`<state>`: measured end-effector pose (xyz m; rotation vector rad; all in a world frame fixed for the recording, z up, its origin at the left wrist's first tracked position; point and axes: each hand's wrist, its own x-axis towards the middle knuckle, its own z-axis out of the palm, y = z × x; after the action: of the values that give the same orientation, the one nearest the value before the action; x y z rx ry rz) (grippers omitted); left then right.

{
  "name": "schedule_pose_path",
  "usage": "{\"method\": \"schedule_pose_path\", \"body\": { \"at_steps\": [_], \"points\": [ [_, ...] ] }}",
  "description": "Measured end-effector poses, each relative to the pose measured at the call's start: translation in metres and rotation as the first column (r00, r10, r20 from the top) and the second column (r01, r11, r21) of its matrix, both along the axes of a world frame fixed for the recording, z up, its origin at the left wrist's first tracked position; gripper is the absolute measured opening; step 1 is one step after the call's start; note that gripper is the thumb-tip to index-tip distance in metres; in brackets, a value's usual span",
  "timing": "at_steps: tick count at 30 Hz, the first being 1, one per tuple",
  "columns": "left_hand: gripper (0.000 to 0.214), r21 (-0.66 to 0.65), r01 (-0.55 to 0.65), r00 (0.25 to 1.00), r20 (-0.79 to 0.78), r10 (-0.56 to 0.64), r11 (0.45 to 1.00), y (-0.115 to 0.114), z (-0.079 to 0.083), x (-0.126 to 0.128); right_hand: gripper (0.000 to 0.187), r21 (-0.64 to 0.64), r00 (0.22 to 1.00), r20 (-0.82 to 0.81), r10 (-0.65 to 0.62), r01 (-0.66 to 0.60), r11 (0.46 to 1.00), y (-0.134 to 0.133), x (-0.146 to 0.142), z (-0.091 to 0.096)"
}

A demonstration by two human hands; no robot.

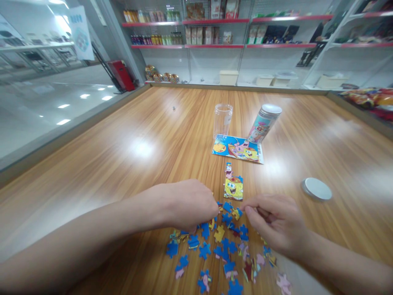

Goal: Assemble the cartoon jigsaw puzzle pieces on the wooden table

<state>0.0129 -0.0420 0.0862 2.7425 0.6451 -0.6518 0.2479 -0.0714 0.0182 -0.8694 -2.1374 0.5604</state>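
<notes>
My left hand (190,205) rests on the wooden table (123,155), fingers curled down over loose jigsaw pieces (215,246); what the fingertips pinch is hidden. My right hand (273,223) is closed in a pinch just right of it, fingertips near a small blue and yellow piece (236,212). Just beyond both hands lies a joined patch of puzzle (233,186) with a yellow cartoon figure. Several blue, pink and yellow pieces are scattered below the hands.
A printed reference picture (238,148) lies farther back. Behind it stand a clear plastic jar (222,119) and a lidded printed tube (264,122). A round grey lid (317,189) lies to the right. Shelves with goods (215,37) line the far wall.
</notes>
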Motion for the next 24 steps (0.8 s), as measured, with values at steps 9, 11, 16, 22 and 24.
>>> {"method": "schedule_pose_path", "body": {
  "at_steps": [9,11,16,22,24],
  "points": [
    [0.009,0.014,-0.008,0.999,-0.044,0.008,1.000,-0.0020,-0.0030,-0.0012,0.016,0.014,1.000,-0.009,0.013,-0.013,1.000,-0.0007,0.0012,-0.0015],
    [0.012,0.018,-0.011,0.999,-0.031,0.012,1.000,-0.0022,-0.0045,-0.0015,0.016,0.013,1.000,-0.010,0.012,-0.012,1.000,-0.0003,0.0006,-0.0014],
    [0.015,0.017,-0.046,0.998,-0.046,0.046,0.999,-0.0015,-0.0012,0.0018,0.016,0.024,1.000,-0.008,0.005,-0.005,1.000,0.0013,-0.0004,-0.0018],
    [0.007,-0.040,-0.081,0.997,0.007,0.081,0.996,-0.0031,0.0004,0.0005,0.015,0.033,1.000,-0.015,-0.007,0.007,0.999,-0.0005,0.0014,-0.0031],
    [0.008,-0.048,-0.080,0.996,0.038,0.081,0.996,-0.0038,0.0010,-0.0011,0.015,0.034,1.000,-0.022,0.002,-0.002,0.999,-0.0006,0.0009,-0.0020]
  ]
}}
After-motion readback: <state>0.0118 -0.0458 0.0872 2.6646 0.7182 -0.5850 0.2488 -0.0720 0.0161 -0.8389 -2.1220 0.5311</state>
